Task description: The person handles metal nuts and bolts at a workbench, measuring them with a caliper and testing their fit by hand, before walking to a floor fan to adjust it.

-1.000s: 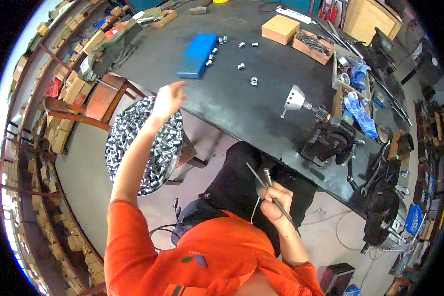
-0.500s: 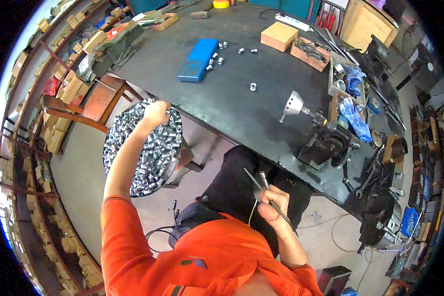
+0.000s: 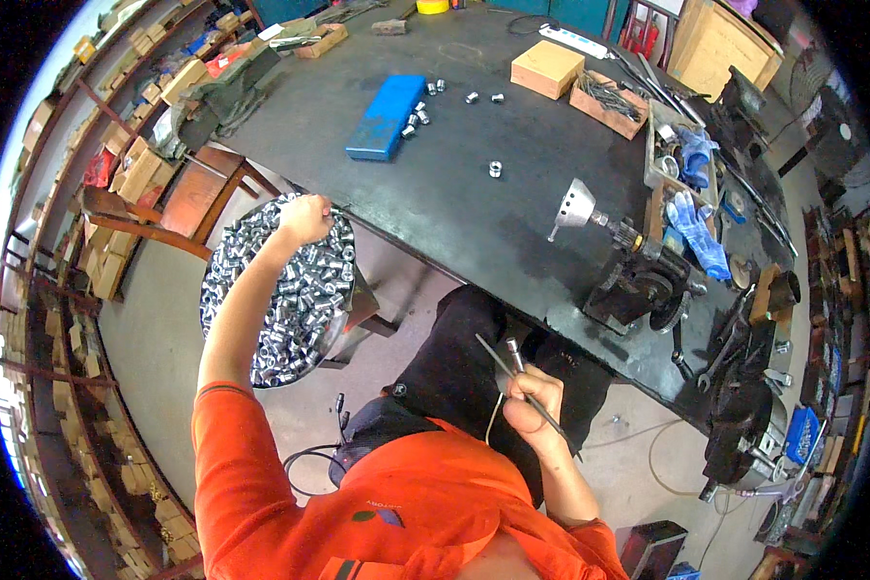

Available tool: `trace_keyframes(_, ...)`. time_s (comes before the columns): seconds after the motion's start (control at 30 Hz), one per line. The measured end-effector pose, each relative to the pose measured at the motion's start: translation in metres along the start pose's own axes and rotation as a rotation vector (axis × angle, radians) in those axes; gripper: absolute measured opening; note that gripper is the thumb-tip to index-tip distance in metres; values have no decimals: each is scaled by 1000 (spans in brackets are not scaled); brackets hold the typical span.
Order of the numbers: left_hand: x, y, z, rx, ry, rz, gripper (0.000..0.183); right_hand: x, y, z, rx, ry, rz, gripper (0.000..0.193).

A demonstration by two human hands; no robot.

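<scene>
left hand (image 3: 304, 218) came off the black metal workbench (image 3: 454, 203) and swung down over the round tub of shiny metal sleeves (image 3: 290, 290), now hovering at its top edge.

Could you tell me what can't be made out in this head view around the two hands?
- Left hand: closed over the basin of metal parts; its fingers hide whether it holds any.
- Right hand: grips thin rods; their lower ends are hidden behind the hand.
- Loose parts on the bench: too small to identify.
</scene>
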State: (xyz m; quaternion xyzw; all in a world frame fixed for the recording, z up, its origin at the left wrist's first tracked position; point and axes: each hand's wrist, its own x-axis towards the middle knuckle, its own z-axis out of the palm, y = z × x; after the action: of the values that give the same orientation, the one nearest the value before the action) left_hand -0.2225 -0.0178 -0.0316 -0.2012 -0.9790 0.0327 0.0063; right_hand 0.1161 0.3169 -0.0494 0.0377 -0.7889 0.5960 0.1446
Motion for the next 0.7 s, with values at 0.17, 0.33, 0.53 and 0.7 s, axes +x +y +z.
trace_keyframes(0.17,-3,4,2,63,26,77,17,-2,4,2,0,-11,-33,17)
trace_keyframes(0.33,-6,13,-9,94,-8,77,16,-4,6,4,4,11,-7,18)
trace_keyframes(0.53,-8,13,-14,63,-16,120,16,-5,0,2,-17,2,1,18)
trace_keyframes(0.7,-11,-2,-6,77,36,176,16,-5,0,2,-18,4,13,18)
